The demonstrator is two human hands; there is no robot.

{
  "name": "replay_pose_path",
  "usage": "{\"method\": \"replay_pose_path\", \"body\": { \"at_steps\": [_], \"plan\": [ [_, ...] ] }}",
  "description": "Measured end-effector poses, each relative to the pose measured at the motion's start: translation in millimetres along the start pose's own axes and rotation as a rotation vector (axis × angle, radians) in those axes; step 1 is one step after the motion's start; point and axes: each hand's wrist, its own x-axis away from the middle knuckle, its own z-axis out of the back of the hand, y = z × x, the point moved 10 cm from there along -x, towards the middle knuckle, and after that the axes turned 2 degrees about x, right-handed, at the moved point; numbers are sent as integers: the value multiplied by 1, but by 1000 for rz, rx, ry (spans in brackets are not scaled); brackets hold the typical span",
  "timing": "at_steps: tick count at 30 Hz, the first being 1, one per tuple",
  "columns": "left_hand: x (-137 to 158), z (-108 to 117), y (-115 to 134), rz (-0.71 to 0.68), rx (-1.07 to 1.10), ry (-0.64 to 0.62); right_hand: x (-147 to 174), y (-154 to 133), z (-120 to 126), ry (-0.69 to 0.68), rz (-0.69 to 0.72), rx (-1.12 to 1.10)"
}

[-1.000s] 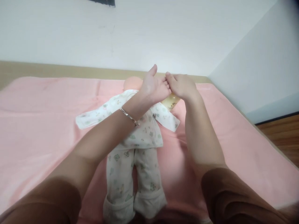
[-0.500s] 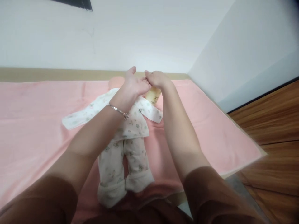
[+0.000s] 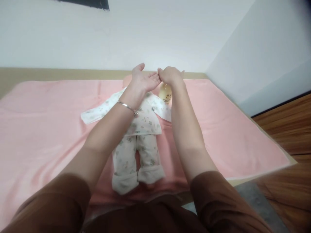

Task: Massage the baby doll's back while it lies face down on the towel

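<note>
My left hand (image 3: 143,81) is open, palm up, with its fingers stretched to the right; a silver bracelet (image 3: 127,106) circles the wrist. Right beside those fingertips, my right hand (image 3: 171,76) bends down over the top of a clear bottle (image 3: 165,94) of yellowish liquid with dark lettering. Its fingers close around the bottle's top, which they hide. Beneath my left forearm lies a doll-like figure in a white patterned top (image 3: 145,124) and matching trousers (image 3: 148,150) with turned-up cuffs. A rounded peach-coloured part (image 3: 126,81), perhaps its head, shows partly behind my left hand.
A pink cloth (image 3: 218,129) covers most of the tabletop, whose tan edge (image 3: 48,73) runs along the white wall (image 3: 145,32). Brown wood-grain panels (image 3: 291,129) stand at the right. A dark object (image 3: 97,4) is on the wall at the upper left.
The whole view has shifted, so the clothes, bottle and hands appear farther right and slightly higher. My left palm stays upturned beside my right hand, which remains over the bottle.
</note>
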Motion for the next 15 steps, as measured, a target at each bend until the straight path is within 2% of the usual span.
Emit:
{"method": "replay_pose_path", "body": {
  "at_steps": [11,13,15],
  "plan": [
    [14,0,-13,-12,-135,9,17,10,9,-37,-3,58],
    [21,-1,-16,9,-188,24,23,2,21,41,31,20],
    [32,-8,-14,20,-247,20,33,-14,39,180,101,-104]
  ]
}}
